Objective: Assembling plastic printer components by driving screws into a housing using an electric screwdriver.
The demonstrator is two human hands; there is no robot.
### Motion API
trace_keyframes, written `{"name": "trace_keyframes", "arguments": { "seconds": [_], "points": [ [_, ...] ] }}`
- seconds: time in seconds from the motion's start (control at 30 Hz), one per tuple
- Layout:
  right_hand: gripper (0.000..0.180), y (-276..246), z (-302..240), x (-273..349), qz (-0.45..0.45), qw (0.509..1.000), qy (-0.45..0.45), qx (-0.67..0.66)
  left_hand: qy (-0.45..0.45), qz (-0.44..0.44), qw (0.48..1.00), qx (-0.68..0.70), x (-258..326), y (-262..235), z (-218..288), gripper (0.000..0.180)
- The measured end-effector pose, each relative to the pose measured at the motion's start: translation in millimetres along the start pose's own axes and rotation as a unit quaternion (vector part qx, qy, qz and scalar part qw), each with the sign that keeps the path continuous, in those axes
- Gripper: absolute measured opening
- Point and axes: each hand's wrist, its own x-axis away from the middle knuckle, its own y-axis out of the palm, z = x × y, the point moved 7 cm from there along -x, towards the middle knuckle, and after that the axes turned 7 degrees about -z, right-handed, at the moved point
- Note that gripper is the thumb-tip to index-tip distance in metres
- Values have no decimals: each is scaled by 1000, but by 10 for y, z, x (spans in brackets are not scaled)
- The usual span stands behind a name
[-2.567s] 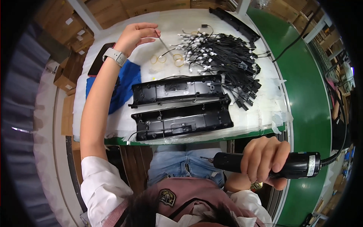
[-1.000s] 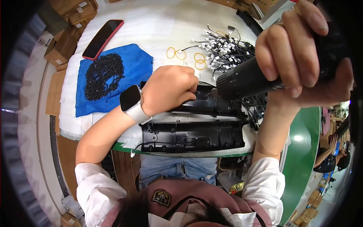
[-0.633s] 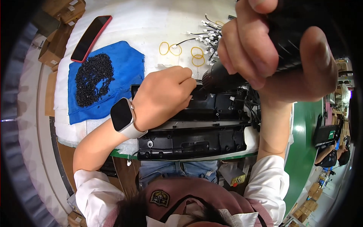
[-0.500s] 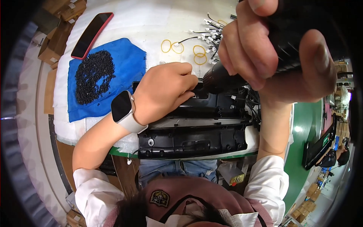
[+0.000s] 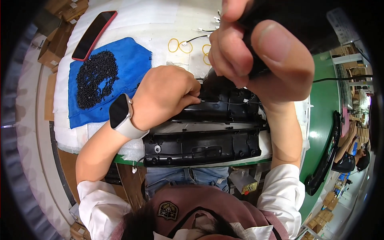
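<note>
Left hand (image 5: pixel 166 96): wears a smartwatch (image 5: pixel 120 114) at the wrist; fingers curled narrow, fingertips pinched at the upper black plastic housing (image 5: pixel 228 112), apparently on a small part too tiny to make out.

Right hand (image 5: pixel 260 52): raised close to the camera, wrapped tight round a black power screwdriver (image 5: pixel 256 24); the tool's dark nose points down at the upper housing, just beside the left fingertips.

Upper black plastic housing: long moulded panel, lying flat across the white-covered worktop (image 5: pixel 156 28), directly under both hands.

Lower black plastic housing (image 5: pixel 202 148): second panel of like shape, just nearer the person than the upper housing, parallel to it, at the worktop's edge.

Blue cloth (image 5: pixel 128 64): left of the upper housing, carrying a heap of small black screws (image 5: pixel 96 78).

Smartphone (image 5: pixel 94 35): red-edged, screen dark, beyond the blue cloth, farther left of the housing.

Yellow rubber bands (image 5: pixel 179 45): several loops, beyond the upper housing, beside the right hand.
</note>
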Motion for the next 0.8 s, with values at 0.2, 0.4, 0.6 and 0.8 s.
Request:
{"name": "trace_keyframes", "arguments": {
  "seconds": [0.2, 0.4, 0.6, 0.8],
  "points": [
    [39, -67, 46, 58, 16, 999, -2, 29, 8, 7, 1000, 11, 20, -4, 7, 16],
    [37, -73, 79, 77, 29, 998, -2, 59, 59, 67, 996, 8, 70, -26, 16, 15],
    [36, -114, 140, 22, 47, 994, -9, 94, 11, 28, 999, 26, 25, 6, -18, 15],
    [35, -103, 160, -30, 57, 990, -26, 124, 11, 15, 1000, 16, 33, 14, -29, 14]
  ]
}}
